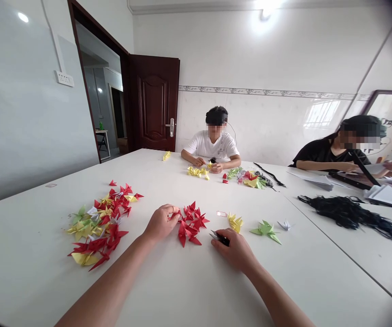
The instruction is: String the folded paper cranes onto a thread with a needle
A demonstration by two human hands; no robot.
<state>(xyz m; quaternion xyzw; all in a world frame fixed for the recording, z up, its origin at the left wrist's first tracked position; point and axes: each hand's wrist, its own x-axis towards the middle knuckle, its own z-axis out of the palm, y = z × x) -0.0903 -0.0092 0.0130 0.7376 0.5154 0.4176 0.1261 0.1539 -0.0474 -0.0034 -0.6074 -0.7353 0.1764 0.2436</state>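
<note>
Evidently a broad white worktop [182,290] is used, crossed by a seam on the right; over it, folded paper shapes are spread in separate groups. Near the middle, a cluster of red paper cranes [192,222] is set down; its left edge is met by the left hand [164,221], whose fingertips are drawn together there — whether a crane is pinched or merely touched cannot be told. By the right hand [232,247] a black-handled tool [222,238] is grasped, its pointed tips turned toward the red cluster; just beyond that hand a yellow crane [235,222] is placed, with a green crane [266,230] and a white crane [286,225] farther right. To the left, a mixed pile [104,218] in red, yellow, green and white is heaped.

Across the worktop, a person in a white shirt [213,145] is seated, with yellow shapes [198,172] gathered in front; at the right, papers are handled by a person in black [332,152], and a long tangle of black cords [349,213] is laid nearer.

The room is enclosed by pale walls, the far one banded by a patterned border [267,93]; a dark red door [155,100] is left open beside a doorway, and a bright ceiling light [266,11] is lit above.
</note>
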